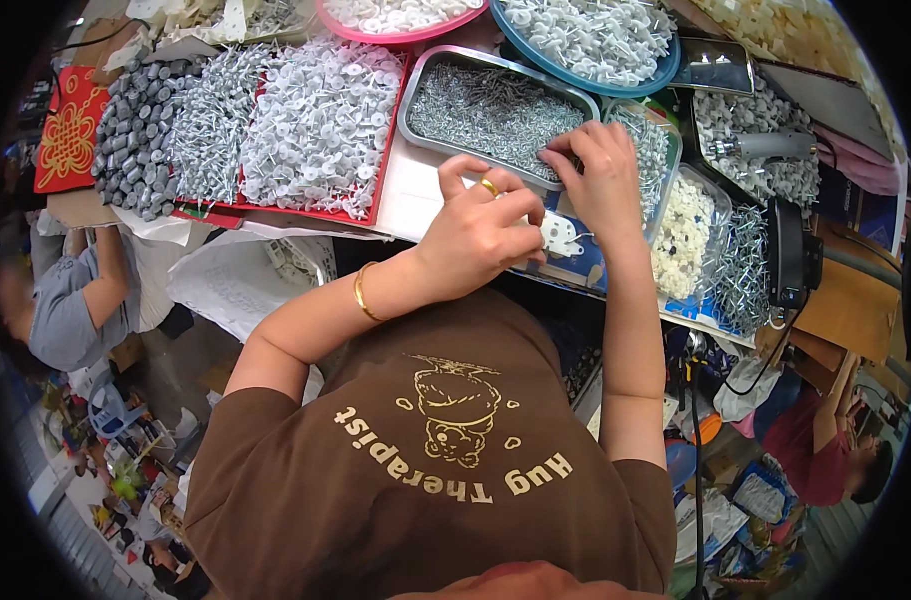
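My left hand (485, 228), with a gold ring and bangle, has its fingers curled around the edge of a small white plastic plate with holes (558, 236). A thin metal piece sticks out at the plate's right side. My right hand (602, 172) reaches over the near right corner of a metal tray (430, 147). Its thumb and forefinger are pinched together above the small silver screws (495, 112) in that tray. Whatever lies between those fingertips is too small to make out.
On the left, a red box (382, 190) holds white plastic pieces and silver screws beside grey cylindrical caps (135, 130). A blue basin (672, 70) and pink basin (400, 36) stand behind. Right are cream pieces (683, 240), long screws (743, 270) and an electric screwdriver (770, 146).
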A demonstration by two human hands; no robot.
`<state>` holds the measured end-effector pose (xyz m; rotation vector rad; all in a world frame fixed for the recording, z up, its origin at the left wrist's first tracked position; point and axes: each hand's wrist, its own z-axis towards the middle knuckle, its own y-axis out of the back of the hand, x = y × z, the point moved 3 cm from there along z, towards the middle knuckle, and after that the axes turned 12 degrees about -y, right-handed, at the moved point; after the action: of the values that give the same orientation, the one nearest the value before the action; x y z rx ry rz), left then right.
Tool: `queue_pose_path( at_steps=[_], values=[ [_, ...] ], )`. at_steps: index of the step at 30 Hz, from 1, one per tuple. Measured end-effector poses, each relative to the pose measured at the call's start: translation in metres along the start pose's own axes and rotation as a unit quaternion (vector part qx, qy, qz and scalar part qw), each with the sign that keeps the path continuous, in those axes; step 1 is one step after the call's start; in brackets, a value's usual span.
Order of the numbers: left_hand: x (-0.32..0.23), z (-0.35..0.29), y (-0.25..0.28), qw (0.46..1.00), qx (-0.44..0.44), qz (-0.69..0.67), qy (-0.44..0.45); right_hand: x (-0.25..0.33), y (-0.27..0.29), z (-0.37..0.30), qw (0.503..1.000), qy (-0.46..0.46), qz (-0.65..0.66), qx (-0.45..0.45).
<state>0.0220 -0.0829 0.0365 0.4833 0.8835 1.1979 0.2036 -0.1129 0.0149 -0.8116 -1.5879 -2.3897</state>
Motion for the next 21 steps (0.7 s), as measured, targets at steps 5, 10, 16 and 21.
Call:
queue_pose_path(
  at_steps=[5,10,16,21],
  values=[
    [-0.006,-0.012,-0.004,0.993,0.012,0.108,-0.049,-0.004,0.004,-0.005,0.997,-0.058,0.05,0.008],
    [-0.011,-0.012,0.006,0.995,-0.015,0.102,-0.013,0.009,0.032,-0.014,0.982,-0.143,0.127,0.007],
    [0.064,0.02,0.011,0.989,-0.001,0.145,-0.006,0.016,0.035,-0.024,0.956,-0.188,0.219,0.052],
    [0.086,0.017,-0.008,0.996,0.056,0.072,-0.018,0.039,0.058,-0.049,0.99,-0.102,0.093,-0.004]
  ],
)
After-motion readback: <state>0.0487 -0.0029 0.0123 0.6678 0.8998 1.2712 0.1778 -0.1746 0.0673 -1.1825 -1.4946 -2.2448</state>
